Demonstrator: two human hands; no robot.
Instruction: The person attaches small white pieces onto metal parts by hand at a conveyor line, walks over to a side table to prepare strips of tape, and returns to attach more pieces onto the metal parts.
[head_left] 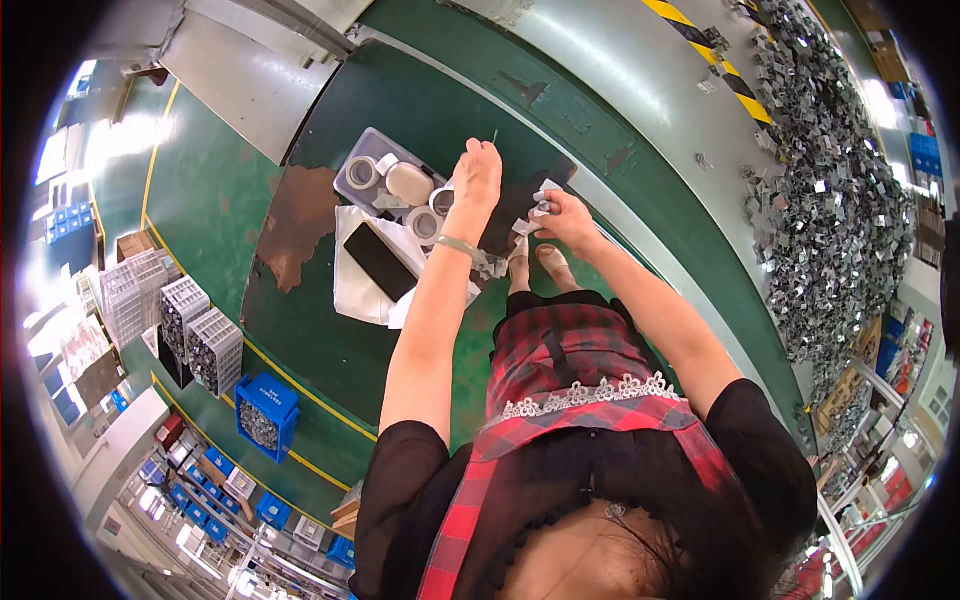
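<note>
My left hand is raised over the green work surface, its fingers pinched around a thin, pointed object too small to identify. To its right, my right hand holds small grey metal parts between thumb and fingers. Just left of my left hand, a grey plastic bin contains tape rolls and a rounded pinkish case. Below the bin, a dark phone lies on white paper. More small metal parts are near the surface's edge, beside my left forearm.
A large heap of small metal parts covers the metal table at right, near black-and-yellow tape. On the floor at left stand a blue crate and white crates filled with parts. A raised metal rail borders the green surface.
</note>
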